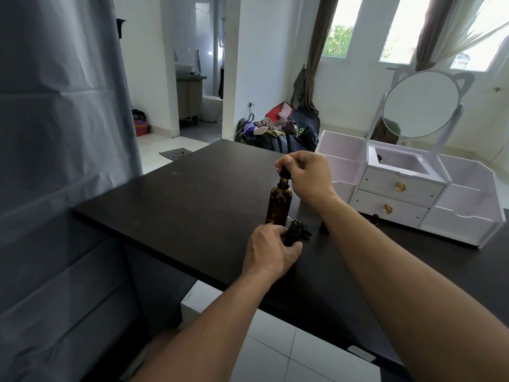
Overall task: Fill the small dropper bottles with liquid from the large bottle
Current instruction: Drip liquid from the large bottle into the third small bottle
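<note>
A home bedroom — vanity mirror (420, 103), clothes pile (278, 128), bathroom beyond.

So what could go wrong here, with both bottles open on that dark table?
The large amber bottle stands unheld while the right hand works the dropper at its neck; a nudge might tip it. The small bottle, gripped by the left hand, has a narrow mouth, so drops could miss onto the table.

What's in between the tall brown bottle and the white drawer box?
In the head view, the right hand and its forearm cross that stretch, above bare dark table, between the tall brown bottle and white drawer box.
</note>
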Demonstrator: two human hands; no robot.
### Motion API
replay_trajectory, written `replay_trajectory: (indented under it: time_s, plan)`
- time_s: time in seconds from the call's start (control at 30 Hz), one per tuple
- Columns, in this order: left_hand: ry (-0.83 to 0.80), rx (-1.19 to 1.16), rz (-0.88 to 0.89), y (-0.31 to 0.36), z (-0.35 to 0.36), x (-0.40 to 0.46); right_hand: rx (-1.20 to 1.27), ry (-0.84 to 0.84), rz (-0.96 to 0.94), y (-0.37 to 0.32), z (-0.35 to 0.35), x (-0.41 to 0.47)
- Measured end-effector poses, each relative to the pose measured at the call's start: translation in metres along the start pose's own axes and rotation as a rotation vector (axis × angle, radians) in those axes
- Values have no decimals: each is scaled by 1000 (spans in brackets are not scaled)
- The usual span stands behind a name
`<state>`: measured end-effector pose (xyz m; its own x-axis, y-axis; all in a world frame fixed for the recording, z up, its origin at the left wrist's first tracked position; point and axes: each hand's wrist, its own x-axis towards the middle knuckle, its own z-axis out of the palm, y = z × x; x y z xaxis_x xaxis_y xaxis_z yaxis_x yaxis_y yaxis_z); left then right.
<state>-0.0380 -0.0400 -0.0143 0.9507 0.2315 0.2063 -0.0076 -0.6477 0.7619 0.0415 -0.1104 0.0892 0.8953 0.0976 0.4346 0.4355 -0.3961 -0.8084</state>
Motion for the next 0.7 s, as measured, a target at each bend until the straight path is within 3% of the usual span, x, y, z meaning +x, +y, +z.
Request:
replay_trajectory:
  time_s: [0.7]
  plan:
    - [-1, 4, -1, -2, 2, 1, 6, -24, -11, -3, 0, -3]
